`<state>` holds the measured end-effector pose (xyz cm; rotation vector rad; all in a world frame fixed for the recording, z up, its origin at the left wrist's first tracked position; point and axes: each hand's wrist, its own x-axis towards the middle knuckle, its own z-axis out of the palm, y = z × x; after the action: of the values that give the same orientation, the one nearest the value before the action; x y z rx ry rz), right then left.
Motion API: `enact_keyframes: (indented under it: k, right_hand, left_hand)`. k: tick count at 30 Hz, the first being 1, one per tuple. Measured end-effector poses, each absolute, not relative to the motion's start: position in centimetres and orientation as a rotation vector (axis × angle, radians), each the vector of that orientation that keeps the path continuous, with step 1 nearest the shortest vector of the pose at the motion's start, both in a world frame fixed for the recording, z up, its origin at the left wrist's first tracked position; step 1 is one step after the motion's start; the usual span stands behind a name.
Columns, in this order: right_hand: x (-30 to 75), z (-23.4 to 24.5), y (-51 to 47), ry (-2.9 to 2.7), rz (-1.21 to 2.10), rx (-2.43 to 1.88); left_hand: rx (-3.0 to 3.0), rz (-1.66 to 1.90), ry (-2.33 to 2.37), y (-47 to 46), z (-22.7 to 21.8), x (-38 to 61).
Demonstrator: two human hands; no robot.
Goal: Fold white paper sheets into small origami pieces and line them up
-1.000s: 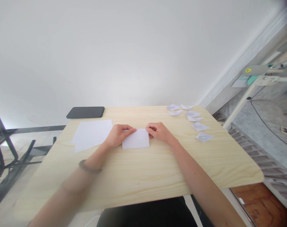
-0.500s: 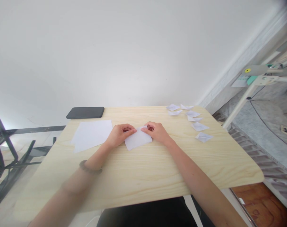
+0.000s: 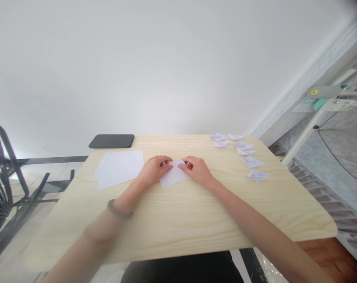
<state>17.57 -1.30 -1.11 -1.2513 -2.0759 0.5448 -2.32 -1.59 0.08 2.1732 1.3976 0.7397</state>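
Between my hands, over the middle of the table, is a small white sheet of paper (image 3: 174, 177). My left hand (image 3: 155, 169) pinches its upper left edge between thumb and fingers. On the opposite side, the thumb and fingers of my right hand (image 3: 197, 169) close on the upper right corner. A dark bracelet circles my left wrist. Left of my left hand lie larger white sheets of paper (image 3: 119, 169), overlapping and flat. Several small folded paper shapes (image 3: 253, 161) with pointed ends rest to the right of my right hand, in two loose columns.
A black phone (image 3: 112, 141) lies at the table's (image 3: 178, 220) back left corner. The white wall (image 3: 172, 70) rises behind the table. A black chair (image 3: 7, 169) stands on the left. To the right is a white metal frame (image 3: 306, 133) with a grey padded part.
The view has shifted slightly. The near part of the small sheet reaches less far toward me, and its upper edge is held differently. Both hands keep their pinch on it.
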Motion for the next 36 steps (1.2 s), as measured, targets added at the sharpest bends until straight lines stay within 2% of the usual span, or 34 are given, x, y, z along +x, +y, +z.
enact_keyframes:
  k: [4,14,25,36]
  right_hand:
    - [18.5,-1.1,-1.9,-2.188,0.602,-1.025]
    - [18.9,-1.0,-2.6,-2.399,0.271,-0.881]
    - [19.5,-0.2,-2.5,-2.427,0.412,-0.756]
    - [19.7,-0.2,-2.6,-2.49,0.303,-0.767]
  left_hand:
    - [2.214,0.773,1.375,-1.5,-0.1,-2.2]
    - [2.28,0.691,1.381,-1.5,0.2,-2.2]
    - [2.284,0.673,1.368,-1.5,0.3,-2.3]
    - [2.346,0.635,1.356,-1.4,0.3,-2.3]
